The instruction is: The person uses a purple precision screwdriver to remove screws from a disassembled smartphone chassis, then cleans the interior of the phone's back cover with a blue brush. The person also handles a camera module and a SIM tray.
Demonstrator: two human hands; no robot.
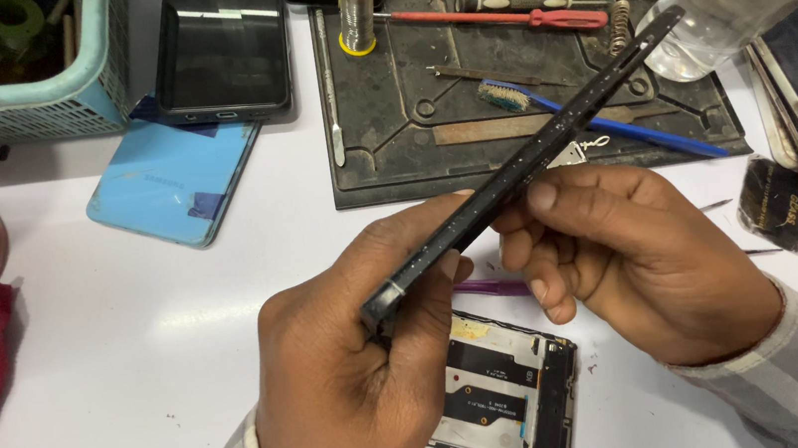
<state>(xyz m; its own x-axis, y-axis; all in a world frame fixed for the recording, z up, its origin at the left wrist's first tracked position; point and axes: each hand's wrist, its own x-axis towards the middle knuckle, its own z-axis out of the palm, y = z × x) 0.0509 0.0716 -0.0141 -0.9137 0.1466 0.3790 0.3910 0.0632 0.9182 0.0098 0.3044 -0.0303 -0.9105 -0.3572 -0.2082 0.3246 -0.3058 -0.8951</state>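
Both hands hold a thin black phone panel (523,168) edge-on above the white surface (184,359). The left hand (357,379) is closed around its lower end; the right hand (623,258) pinches its middle, thumb on the edge. It looks light, stiff and probably brittle, best gripped along the edges. An opened phone frame (514,396) lies beneath.

Bright even overhead light, glare on white table (180,319), soft shadows, sharp focus, slight edge distortion
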